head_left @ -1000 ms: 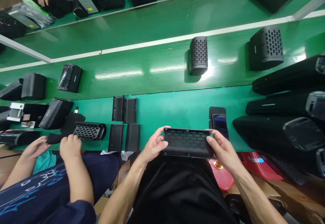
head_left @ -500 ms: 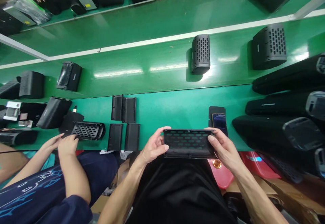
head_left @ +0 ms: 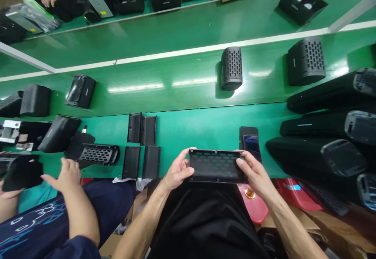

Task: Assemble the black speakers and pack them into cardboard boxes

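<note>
Between my two hands is a black speaker grille panel (head_left: 216, 166), long side across, with rows of slots showing faintly through its dark backing. My left hand (head_left: 178, 169) grips its left end, thumb on the face and fingers behind. At the other end my right hand (head_left: 255, 169) pinches it the same way. The panel is over the near edge of the green table, above my lap. Close beyond my right hand a phone (head_left: 252, 144) lies on a dark flat piece. Left of my left hand lie several black panels, among them a near one (head_left: 152, 162).
A co-worker's hand (head_left: 67, 174) is at the left, near a slotted grille (head_left: 99, 154). Large black speakers (head_left: 317, 153) crowd the right. Smaller speakers, one upright (head_left: 232, 68), stand on the conveyor (head_left: 164, 90). A red stool (head_left: 254, 208) is below the table edge.
My hands and the panel stay nearly in place. The co-worker's hands have moved apart, and one now holds a dark piece at the far left. The view has shifted slightly.
</note>
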`<state>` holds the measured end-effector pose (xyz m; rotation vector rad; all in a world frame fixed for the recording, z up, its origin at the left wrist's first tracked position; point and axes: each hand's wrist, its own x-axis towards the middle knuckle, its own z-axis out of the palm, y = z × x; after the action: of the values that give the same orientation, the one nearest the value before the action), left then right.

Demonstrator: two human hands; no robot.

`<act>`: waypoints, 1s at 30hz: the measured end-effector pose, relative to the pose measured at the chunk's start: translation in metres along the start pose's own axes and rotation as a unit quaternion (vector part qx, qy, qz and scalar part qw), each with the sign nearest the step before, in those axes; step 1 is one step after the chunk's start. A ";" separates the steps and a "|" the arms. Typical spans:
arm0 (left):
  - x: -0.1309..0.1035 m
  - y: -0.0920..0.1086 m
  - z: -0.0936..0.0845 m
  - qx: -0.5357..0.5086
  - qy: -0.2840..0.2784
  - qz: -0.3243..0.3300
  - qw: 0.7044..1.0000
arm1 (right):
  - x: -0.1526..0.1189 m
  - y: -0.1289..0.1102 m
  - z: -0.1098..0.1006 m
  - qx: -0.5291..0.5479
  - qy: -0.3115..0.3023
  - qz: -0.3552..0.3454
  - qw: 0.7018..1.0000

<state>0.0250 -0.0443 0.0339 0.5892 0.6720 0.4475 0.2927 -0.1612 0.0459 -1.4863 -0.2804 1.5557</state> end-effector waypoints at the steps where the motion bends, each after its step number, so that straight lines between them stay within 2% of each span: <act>1: 0.001 0.000 0.001 -0.011 0.007 -0.007 1.000 | 0.001 0.000 0.001 -0.001 0.002 0.002 1.000; 6: 0.005 -0.002 0.002 -0.023 0.038 -0.028 0.999 | 0.004 0.002 0.002 -0.037 -0.002 -0.002 0.999; 14: 0.007 -0.009 -0.002 -0.015 0.041 -0.028 0.999 | 0.009 0.007 -0.003 -0.059 -0.008 -0.006 0.998; 23: 0.010 -0.007 0.003 -0.042 0.055 -0.038 0.997 | 0.011 0.014 -0.002 -0.028 0.017 0.004 0.999; 30: 0.013 -0.012 -0.001 -0.024 0.070 -0.034 0.997 | 0.015 0.015 -0.003 -0.009 0.028 -0.008 1.000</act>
<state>0.0358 -0.0456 0.0197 0.4918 0.8114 0.4431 0.2907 -0.1592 0.0245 -1.5348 -0.2742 1.5002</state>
